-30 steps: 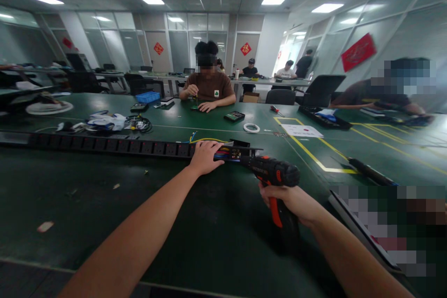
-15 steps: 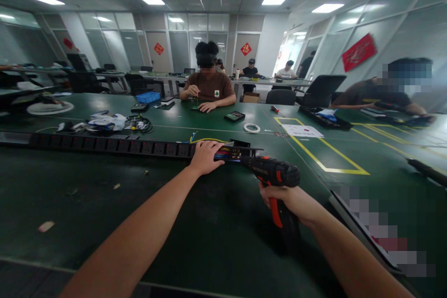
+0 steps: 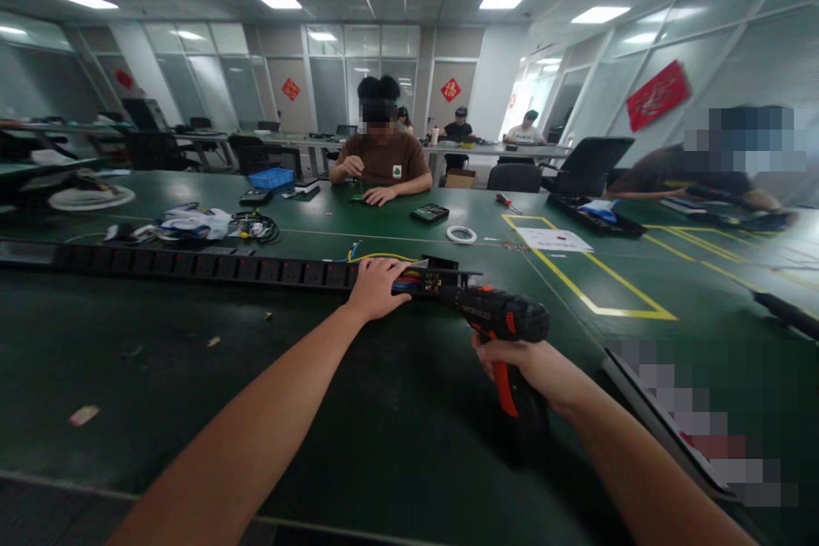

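A long black power strip (image 3: pixel 249 270) with a row of sockets lies across the green table. Over its right part rests my left hand (image 3: pixel 377 288), closed round the casing. Just right of those fingers the strip's end is uncovered, showing coloured wires (image 3: pixel 406 281) and a small block with metal contacts. My right hand (image 3: pixel 521 358) grips a black and orange cordless drill (image 3: pixel 502 313) by its handle. The drill's nose points left and meets the front side of the strip's right end; its very tip is hard to make out.
Behind the strip lie bundled cables (image 3: pixel 252 226), a white ring of tape (image 3: pixel 461 235), a red screwdriver (image 3: pixel 508 203) and a paper sheet (image 3: pixel 554 240). Across the table a person (image 3: pixel 382 160) works on a small board. Another person leans over at the right. A black-edged tray (image 3: pixel 671 426) lies near right.
The drill has shifted very slightly to the left, with its nose closer against the strip's end. My left hand and the strip have stayed in place.
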`<state>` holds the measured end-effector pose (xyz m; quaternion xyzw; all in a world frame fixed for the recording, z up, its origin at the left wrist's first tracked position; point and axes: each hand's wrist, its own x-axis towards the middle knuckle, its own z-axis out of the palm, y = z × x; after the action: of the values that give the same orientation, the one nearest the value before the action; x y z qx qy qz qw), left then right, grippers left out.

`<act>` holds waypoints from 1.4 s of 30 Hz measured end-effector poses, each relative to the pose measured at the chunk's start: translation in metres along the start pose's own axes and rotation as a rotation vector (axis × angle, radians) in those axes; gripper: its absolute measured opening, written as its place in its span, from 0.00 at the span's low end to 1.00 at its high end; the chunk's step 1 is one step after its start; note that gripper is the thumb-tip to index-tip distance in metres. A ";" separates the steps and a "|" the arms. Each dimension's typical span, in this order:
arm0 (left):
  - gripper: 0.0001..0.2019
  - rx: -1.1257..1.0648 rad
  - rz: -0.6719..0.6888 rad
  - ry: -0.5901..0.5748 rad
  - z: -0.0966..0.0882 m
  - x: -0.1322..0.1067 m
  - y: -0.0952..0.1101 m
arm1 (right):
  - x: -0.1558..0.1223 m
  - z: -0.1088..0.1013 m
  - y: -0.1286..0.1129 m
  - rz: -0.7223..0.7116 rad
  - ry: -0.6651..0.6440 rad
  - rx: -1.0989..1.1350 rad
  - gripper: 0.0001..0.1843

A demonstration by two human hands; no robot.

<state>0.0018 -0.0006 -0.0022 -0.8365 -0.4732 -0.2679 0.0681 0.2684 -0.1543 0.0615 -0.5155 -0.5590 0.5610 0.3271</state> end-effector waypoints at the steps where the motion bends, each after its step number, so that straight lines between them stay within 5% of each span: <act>1: 0.32 0.001 0.000 0.001 0.000 0.000 0.000 | 0.000 0.000 0.000 0.010 -0.003 0.000 0.08; 42: 0.33 -0.006 0.000 0.006 0.002 0.000 -0.002 | -0.005 0.005 -0.007 0.020 0.065 -0.046 0.11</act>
<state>0.0007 0.0014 -0.0039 -0.8359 -0.4721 -0.2717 0.0672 0.2636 -0.1593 0.0686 -0.5464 -0.5556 0.5343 0.3274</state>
